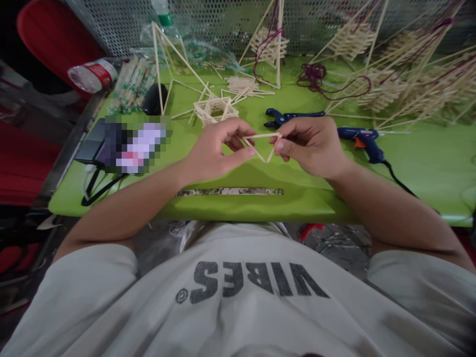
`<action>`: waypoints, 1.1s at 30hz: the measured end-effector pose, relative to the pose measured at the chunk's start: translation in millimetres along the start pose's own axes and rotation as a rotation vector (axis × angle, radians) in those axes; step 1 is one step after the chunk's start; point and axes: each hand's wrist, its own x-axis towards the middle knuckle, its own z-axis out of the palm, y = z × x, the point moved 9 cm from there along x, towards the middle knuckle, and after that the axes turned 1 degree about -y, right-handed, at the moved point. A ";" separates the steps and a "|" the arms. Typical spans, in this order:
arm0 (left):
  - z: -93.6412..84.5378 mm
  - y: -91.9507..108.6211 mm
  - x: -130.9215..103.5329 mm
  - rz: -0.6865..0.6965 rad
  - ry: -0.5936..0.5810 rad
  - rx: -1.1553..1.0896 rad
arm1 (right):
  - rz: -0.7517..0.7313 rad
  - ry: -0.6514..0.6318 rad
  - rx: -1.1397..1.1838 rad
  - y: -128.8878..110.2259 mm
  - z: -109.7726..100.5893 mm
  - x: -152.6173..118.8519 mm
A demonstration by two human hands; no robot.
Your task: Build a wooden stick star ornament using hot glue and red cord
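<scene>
A small triangle of thin wooden sticks (262,135) is held up between both hands over the green table. My left hand (223,148) has its thumb and fingers closed on the triangle's left corner. At the upper right corner, the thumb and fingertips of my right hand (310,146) pinch the sticks. Just behind the hands lie dark blue pliers (292,117) and a star-like stick frame (215,110). A blue glue gun (366,140) with a small red light rests right of my right hand.
Green table (230,207) bears a patterned strip (238,191) near its front edge. Loose sticks (243,87), purple string (313,74) and several stick structures (383,89) stand behind. At left are a black box (91,141), wrapped stick bundles (132,84) and bottles (92,76).
</scene>
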 end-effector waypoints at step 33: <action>-12.2 -13.0 4.9 0.001 0.216 -0.211 | 0.105 -0.180 -0.068 5.1 16.4 -5.1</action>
